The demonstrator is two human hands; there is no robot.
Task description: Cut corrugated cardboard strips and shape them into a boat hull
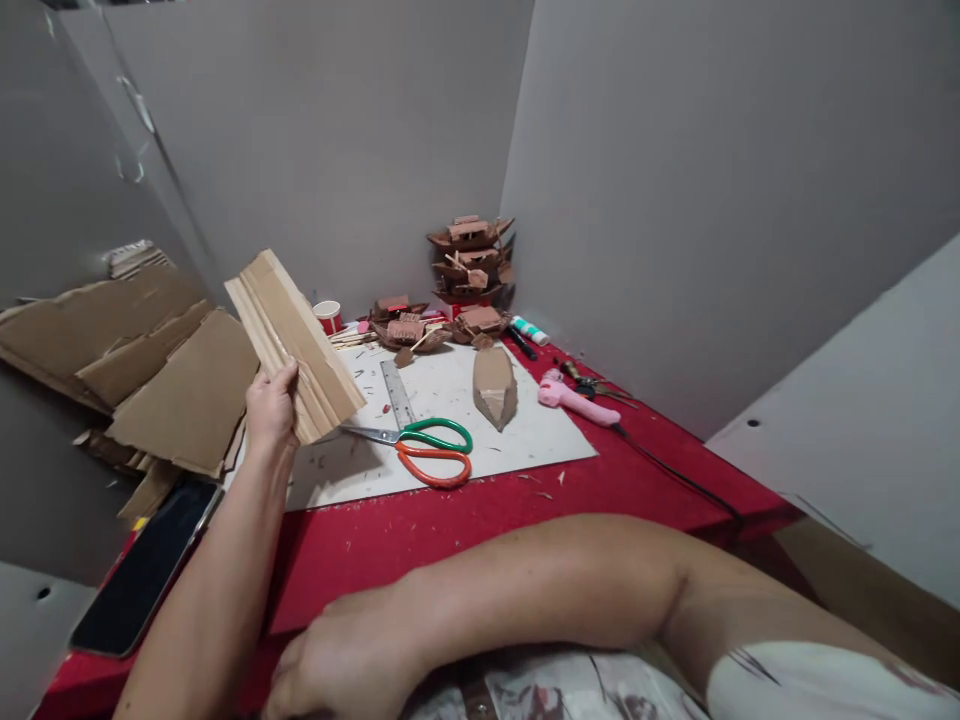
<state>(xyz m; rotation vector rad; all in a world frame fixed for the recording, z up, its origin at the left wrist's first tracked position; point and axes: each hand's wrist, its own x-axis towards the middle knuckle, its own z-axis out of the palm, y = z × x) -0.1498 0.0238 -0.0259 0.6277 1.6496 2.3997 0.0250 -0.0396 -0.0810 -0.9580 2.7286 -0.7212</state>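
Note:
My left hand [271,405] is closed on a strip of corrugated cardboard [289,335], with the thumb on its face, held up above the table's left side. Ridges run along the strip's length. My right hand [341,650] hangs low at the table's front edge, close to my body; its fingers bend downward and their tips are hidden. Scissors [435,450] with one green and one orange handle lie on the white sheet [360,480], blades partly behind the cardboard strip. A metal ruler [397,393] and a small cardboard boat hull [495,385] rest on the sheet too.
Stacked model boats [469,262] stand in the back corner, with more boats [411,333] in front. A pink glue gun [577,398] with a black cord lies right. Cardboard sheets [180,390], a phone [146,570] and a paper cup [328,317] are leftward. Grey walls enclose the red table.

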